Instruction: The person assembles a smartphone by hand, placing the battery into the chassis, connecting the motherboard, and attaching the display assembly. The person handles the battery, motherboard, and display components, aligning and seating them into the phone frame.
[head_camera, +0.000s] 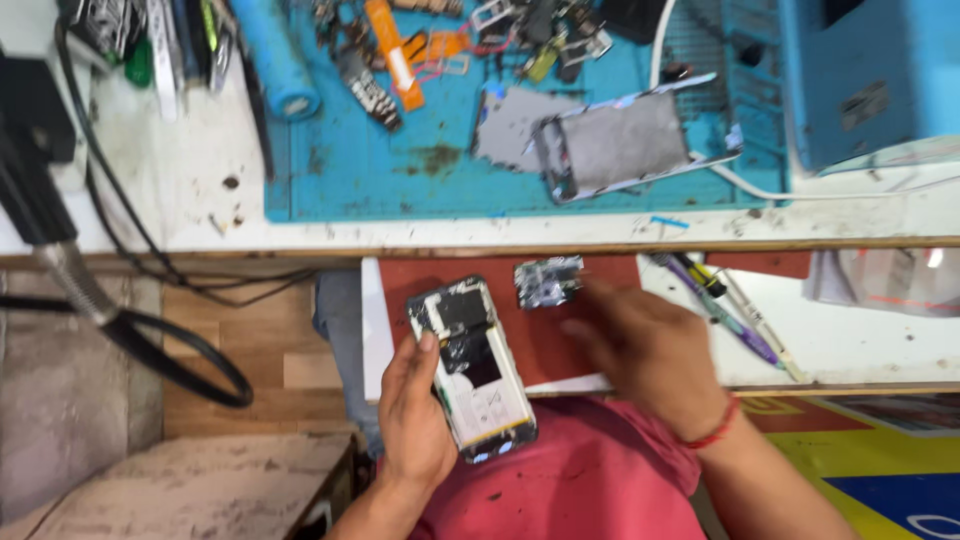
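Your left hand (415, 415) is wrapped around the opened phone (472, 365), thumb on its edge, holding it tilted above your lap in front of the pull-out tabletop (590, 345). It looks light, rigid and fragile with the insides bare, so grip the frame only. Your right hand (645, 350) is blurry, fingers loosely spread, holding nothing, just beside the small circuit board (547, 282).
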